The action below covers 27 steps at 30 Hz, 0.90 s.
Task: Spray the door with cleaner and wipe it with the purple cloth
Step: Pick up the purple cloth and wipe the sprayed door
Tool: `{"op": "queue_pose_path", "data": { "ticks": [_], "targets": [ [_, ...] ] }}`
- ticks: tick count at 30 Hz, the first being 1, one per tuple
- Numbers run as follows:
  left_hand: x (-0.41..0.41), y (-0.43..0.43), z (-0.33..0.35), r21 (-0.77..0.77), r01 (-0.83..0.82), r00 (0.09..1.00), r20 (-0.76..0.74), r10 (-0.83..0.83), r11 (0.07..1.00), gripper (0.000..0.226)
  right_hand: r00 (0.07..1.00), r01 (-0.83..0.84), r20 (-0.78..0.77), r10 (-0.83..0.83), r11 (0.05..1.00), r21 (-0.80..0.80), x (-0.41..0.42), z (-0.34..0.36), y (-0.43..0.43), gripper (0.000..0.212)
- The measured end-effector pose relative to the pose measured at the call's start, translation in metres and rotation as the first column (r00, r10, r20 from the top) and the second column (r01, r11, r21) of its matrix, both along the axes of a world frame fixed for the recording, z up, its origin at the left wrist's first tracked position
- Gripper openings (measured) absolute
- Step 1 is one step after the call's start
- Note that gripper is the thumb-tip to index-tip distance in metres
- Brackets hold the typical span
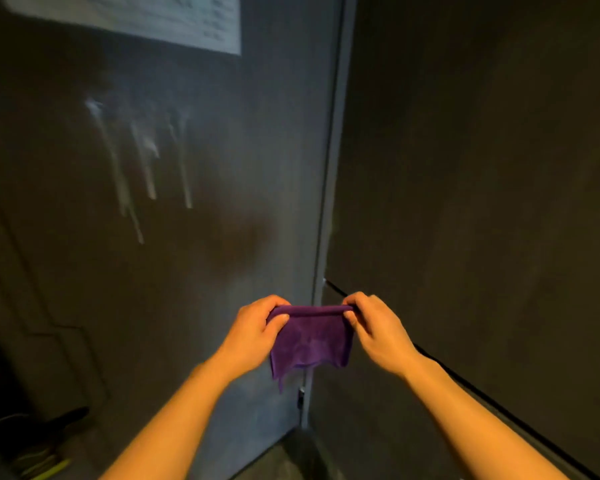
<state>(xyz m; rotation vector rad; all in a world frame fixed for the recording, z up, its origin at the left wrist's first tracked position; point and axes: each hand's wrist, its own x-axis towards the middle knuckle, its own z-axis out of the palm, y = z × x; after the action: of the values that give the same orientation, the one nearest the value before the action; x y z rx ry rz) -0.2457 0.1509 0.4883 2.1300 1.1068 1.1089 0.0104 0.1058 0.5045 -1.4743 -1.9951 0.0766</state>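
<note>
A dark grey door (222, 202) fills the left and middle of the head view. White foamy cleaner streaks (142, 161) run down its upper left part. The purple cloth (310, 336) hangs in front of the door's lower right edge, stretched between both hands. My left hand (257, 329) pinches its top left corner and my right hand (374, 327) pinches its top right corner. No spray bottle is in sight.
A white paper sheet (174, 19) is stuck high on the door. The door frame (329, 202) runs down the middle, with a dark wall (482, 202) to its right. Dark shoes and a yellow-green item (45, 455) lie on the floor at the lower left.
</note>
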Motion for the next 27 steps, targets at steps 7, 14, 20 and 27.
{"op": "queue_pose_path", "data": {
  "ticks": [7, 14, 20, 27],
  "targets": [
    [-0.144, 0.067, 0.087, 0.145, -0.211, 0.973, 0.123, 0.194, 0.967, 0.011, 0.981, -0.008, -0.189, 0.040, 0.986, 0.166, -0.155, 0.082, 0.111, 0.007],
    [-0.237, 0.119, 0.192, 0.380, -0.488, 0.868, 0.308, 0.390, 0.786, 0.017, 0.810, -0.023, -0.576, 0.112, 0.987, 0.160, -0.278, 0.183, 0.189, 0.012],
    [-0.278, 0.154, 0.284, 0.583, -0.570, 0.808, 0.268, 0.526, 0.579, 0.009, 0.620, 0.016, -0.761, 0.191, 0.967, 0.256, -0.348, 0.269, 0.238, 0.010],
    [-0.292, 0.177, 0.314, 0.789, -0.539, 0.602, 0.117, 0.790, 0.294, 0.020, 0.654, 0.021, -0.652, 0.383, 0.853, 0.521, -0.407, 0.276, 0.248, 0.038]
  ]
}}
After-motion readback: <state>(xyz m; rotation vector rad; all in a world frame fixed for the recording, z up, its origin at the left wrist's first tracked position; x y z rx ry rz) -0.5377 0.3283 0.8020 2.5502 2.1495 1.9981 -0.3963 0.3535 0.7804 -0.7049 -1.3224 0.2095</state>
